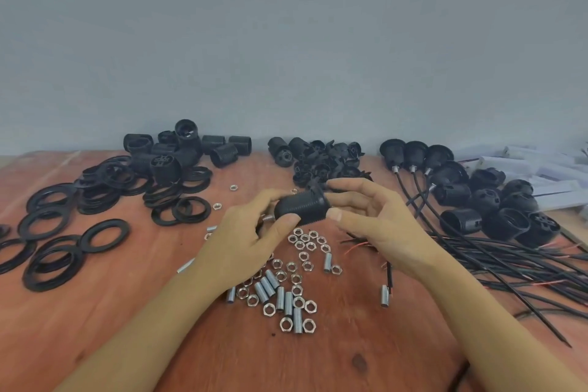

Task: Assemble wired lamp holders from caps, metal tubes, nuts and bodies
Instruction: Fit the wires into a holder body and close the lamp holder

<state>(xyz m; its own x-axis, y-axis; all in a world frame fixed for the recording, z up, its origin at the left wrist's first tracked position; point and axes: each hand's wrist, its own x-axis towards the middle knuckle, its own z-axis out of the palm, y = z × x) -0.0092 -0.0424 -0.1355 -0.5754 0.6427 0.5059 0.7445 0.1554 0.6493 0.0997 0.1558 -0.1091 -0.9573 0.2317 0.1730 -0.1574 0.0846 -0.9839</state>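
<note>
Above the middle of the wooden table (pixel 95 312) I hold a black lamp holder (pixel 302 205) on its side, a short metal tube sticking out of its left end. My left hand (pixel 248 242) grips its left half with thumb and fingers. My right hand (pixel 372 219) pinches its right rim between thumb and forefinger. Below them lie several silver nuts (pixel 302 248) and threaded metal tubes (pixel 270 289). Black caps (pixel 327 159) are heaped behind the hands.
Black rings (pixel 95 200) spread over the left side, threaded black bodies (pixel 178 153) behind them. Wired lamp holders (pixel 477 197) with black cables (pixel 509 264) fill the right. White boxes (pixel 541 169) sit at the far right. A grey wall stands behind.
</note>
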